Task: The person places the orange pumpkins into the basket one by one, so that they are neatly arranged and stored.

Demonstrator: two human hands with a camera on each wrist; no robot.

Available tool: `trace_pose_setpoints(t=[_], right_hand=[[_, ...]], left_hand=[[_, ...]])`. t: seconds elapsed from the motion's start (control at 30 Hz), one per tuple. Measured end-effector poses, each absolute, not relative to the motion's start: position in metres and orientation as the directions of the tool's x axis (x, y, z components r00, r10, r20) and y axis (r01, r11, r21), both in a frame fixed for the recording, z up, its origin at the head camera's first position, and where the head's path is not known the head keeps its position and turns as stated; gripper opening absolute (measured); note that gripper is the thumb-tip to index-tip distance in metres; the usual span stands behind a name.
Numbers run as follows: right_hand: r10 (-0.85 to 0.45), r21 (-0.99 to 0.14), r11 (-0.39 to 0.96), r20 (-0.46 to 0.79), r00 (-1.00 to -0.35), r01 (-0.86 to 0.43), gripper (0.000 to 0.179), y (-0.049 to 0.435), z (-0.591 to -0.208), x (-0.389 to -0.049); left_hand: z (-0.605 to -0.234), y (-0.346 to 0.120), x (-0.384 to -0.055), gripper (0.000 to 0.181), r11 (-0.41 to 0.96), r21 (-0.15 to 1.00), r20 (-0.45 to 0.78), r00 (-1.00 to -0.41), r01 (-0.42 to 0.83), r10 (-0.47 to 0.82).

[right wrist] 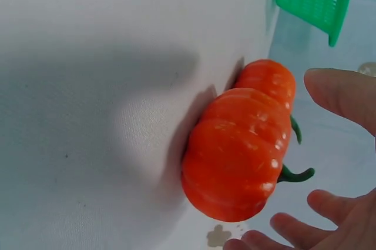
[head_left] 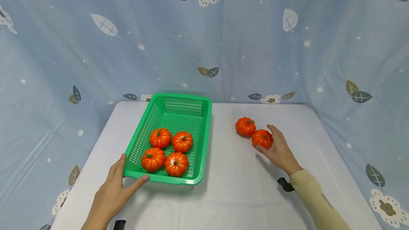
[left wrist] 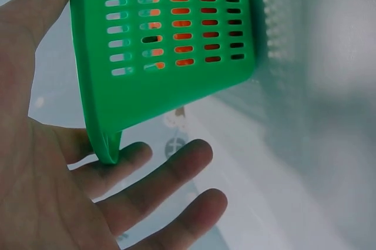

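A green plastic basket (head_left: 207, 141) stands on the white table with several small orange pumpkins (head_left: 176, 164) inside. My left hand (head_left: 112, 191) touches its near left corner, thumb along the front rim and fingers at the left side. In the left wrist view, the fingers (left wrist: 147, 200) of that hand are spread and fairly straight beside the corner of the basket (left wrist: 176, 91). Two more pumpkins lie at the right; my right hand (head_left: 281, 152) is spread around the nearer pumpkin (head_left: 262, 139). The right wrist view shows a gap between its fingers and this pumpkin (right wrist: 235, 156).
The farther pumpkin (head_left: 245, 127) touches the nearer one, up and to its left. A white cloth covers the table (head_left: 230, 194). Blue patterned fabric (head_left: 249, 45) hangs behind and at both sides of the table.
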State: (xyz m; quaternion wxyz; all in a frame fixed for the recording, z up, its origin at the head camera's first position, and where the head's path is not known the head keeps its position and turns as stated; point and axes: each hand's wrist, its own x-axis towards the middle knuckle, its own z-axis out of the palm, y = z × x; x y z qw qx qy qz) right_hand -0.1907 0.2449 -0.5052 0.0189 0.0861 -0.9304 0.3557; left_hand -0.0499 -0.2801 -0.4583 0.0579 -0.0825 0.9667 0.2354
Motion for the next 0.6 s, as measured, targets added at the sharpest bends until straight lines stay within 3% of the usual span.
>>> trace_pose_setpoints(t=[0.27, 0.6], right_hand=[[-0.108, -0.63, 0.771, 0.007, -0.994, -0.088, 0.098, 0.245, -0.519, -0.196], [-0.104, -0.617, 0.783, 0.0, -0.995, -0.082, 0.09, 0.237, -0.525, -0.199]], left_hand=[[-0.462, -0.28, -0.05, 0.117, 0.873, 0.457, -0.14, -0.983, -0.172, -0.12], [-0.462, -0.282, -0.05, 0.118, 0.872, 0.454, -0.139, -0.982, -0.18, -0.13]])
